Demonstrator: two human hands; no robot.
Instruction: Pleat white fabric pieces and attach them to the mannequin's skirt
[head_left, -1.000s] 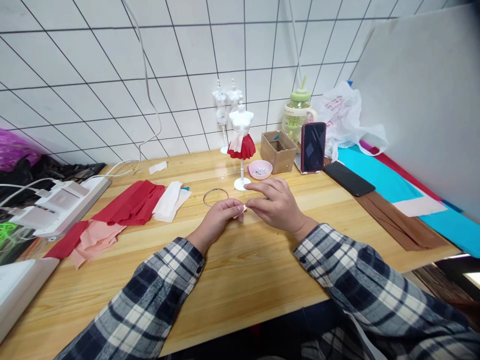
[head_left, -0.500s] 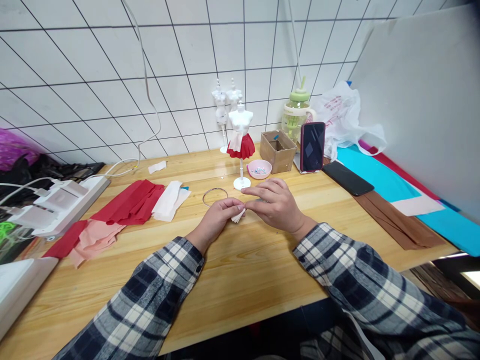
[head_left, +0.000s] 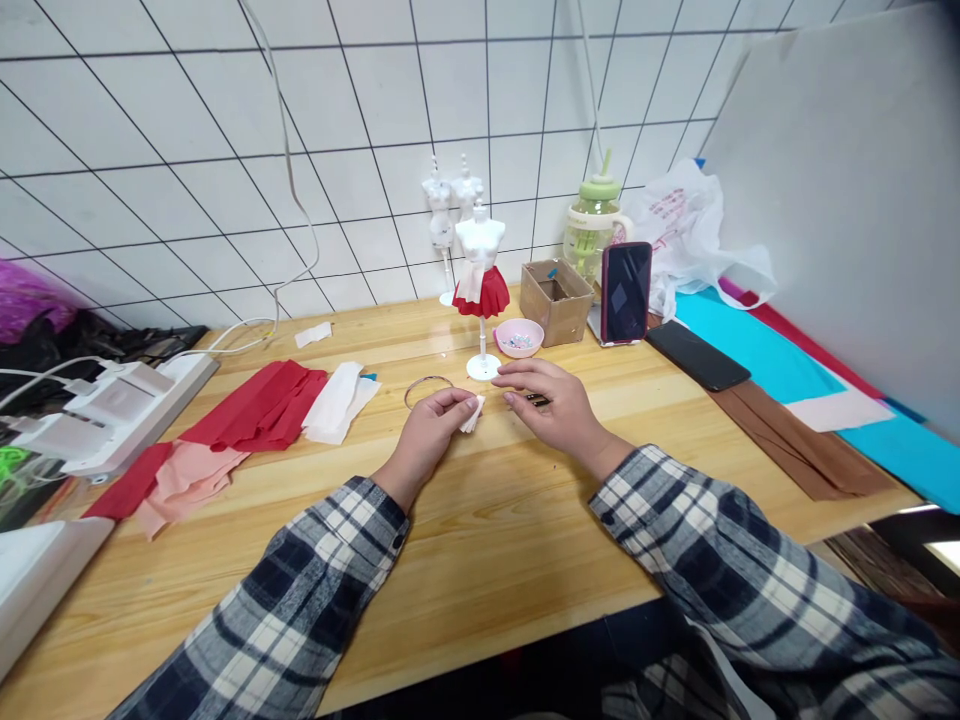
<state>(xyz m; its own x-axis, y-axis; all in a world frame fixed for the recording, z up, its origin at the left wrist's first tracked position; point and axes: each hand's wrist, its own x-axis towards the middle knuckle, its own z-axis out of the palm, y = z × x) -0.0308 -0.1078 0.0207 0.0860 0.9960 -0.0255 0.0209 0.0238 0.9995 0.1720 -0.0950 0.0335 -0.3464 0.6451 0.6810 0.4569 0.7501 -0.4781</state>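
My left hand (head_left: pixel 426 437) pinches a small pleated strip of whitish crepe paper or cloth (head_left: pixel 473 415) between thumb and fingers, its folds fanning downward. A short gap to the right, my right hand (head_left: pixel 562 412) has its thumb and fingers parted, with nothing between the tips. A small dark object (head_left: pixel 537 399) shows beneath its fingers; whether it is held or lies on the table I cannot tell. Beyond the hands stands a small white dress-form mannequin (head_left: pixel 481 238) with a red pleated skirt (head_left: pixel 487 293) and a pale piece at its waist. A thin metal ring (head_left: pixel 409 390) lies behind my left hand.
A pink bowl of small bits (head_left: pixel 519 340), a cardboard box (head_left: pixel 556 305), a green-lidded bottle (head_left: pixel 592 228) and an upright phone (head_left: pixel 626 293) stand at the back. Red sheets (head_left: pixel 259 405) and white strips (head_left: pixel 341 402) lie left. A black phone (head_left: pixel 697 355) rests on the right.
My right hand has drawn away to the right from the pleated strip, its fingers opening. The strip stays in my left hand, which has shifted slightly left.
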